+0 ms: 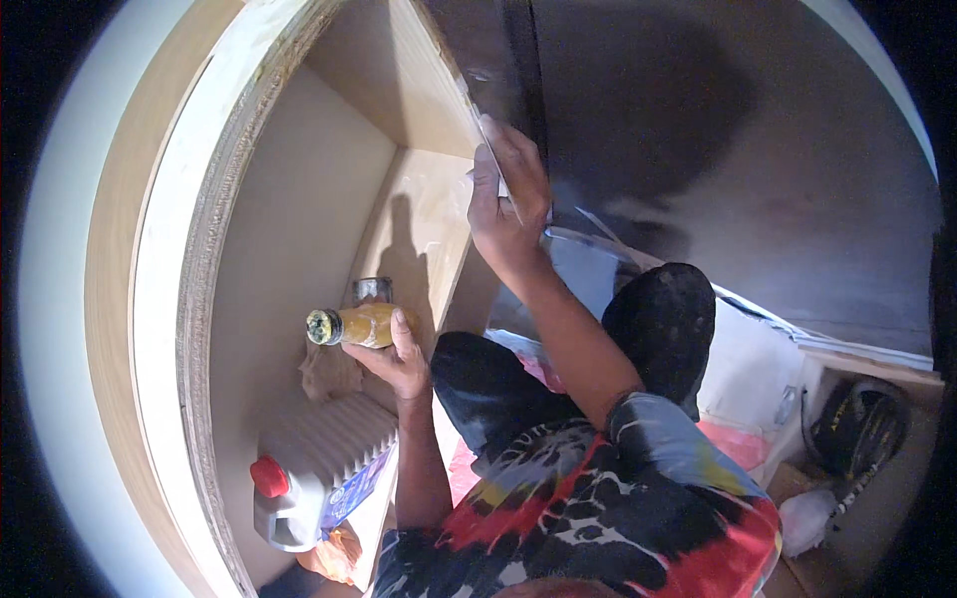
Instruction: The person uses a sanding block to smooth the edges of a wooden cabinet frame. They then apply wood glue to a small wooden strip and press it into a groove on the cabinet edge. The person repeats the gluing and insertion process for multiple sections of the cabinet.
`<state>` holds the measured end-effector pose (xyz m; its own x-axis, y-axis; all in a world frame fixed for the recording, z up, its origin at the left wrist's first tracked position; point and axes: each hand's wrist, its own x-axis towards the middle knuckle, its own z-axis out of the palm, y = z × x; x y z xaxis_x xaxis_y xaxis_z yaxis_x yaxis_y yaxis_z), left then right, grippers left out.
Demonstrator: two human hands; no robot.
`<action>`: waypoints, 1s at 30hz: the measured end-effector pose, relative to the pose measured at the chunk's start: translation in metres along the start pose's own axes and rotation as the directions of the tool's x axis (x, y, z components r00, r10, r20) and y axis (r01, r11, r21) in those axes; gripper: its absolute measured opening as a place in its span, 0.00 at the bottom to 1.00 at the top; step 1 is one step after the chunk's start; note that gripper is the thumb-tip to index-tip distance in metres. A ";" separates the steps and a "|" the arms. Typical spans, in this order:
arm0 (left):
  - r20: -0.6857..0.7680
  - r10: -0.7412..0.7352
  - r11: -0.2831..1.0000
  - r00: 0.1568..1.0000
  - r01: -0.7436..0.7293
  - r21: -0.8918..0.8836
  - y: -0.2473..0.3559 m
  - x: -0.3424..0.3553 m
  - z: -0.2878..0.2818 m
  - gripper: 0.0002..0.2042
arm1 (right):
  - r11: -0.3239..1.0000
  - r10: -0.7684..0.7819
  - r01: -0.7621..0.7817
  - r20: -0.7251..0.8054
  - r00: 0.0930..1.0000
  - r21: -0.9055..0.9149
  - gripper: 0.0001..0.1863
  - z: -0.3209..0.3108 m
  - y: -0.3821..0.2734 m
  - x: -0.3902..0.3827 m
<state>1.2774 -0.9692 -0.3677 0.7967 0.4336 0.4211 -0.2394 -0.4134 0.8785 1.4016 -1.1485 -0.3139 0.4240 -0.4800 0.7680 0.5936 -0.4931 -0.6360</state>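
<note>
My left hand (pixel 404 367) is wrapped round a small glass bottle (pixel 367 326) with yellowish contents. The bottle lies nearly level, its smeared neck pointing left. Up and to the right, my right hand (pixel 513 199) pinches a thin, flat, pale piece (pixel 495 159) at the front edge of the wooden cabinet (pixel 429 234). That piece shows almost edge-on, so its kind is unclear. Just behind the bottle, inside the cabinet, stands a small dark-rimmed glass or can (pixel 373 289).
A white ribbed jug (pixel 329 453) with a red cap is in the cabinet near my left forearm, beside a crumpled orange bag (pixel 334 556). Dark panels (pixel 738 130) rise at the right. A black bag (pixel 859 424) lies at the lower right. My knees are close below my hands.
</note>
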 end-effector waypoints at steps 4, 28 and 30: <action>0.018 0.040 0.999 0.999 -0.039 -0.002 -0.003 0.000 0.000 0.29 | 0.999 0.031 -0.031 -0.007 0.999 -0.006 0.14 0.007 0.002 0.001; 0.012 -0.016 0.999 1.000 0.017 -0.048 -0.003 0.001 0.002 0.31 | 0.996 0.044 -0.041 0.036 0.998 -0.076 0.19 0.022 0.002 -0.004; 0.009 -0.042 0.997 0.999 0.043 -0.062 -0.004 0.000 0.002 0.31 | 0.994 0.063 -0.060 0.036 0.997 -0.091 0.16 0.024 0.003 -0.003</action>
<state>1.2794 -0.9693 -0.3718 0.8110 0.4436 0.3815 -0.2391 -0.3439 0.9081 1.4184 -1.1308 -0.3163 0.4853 -0.4835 0.7285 0.5029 -0.5272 -0.6849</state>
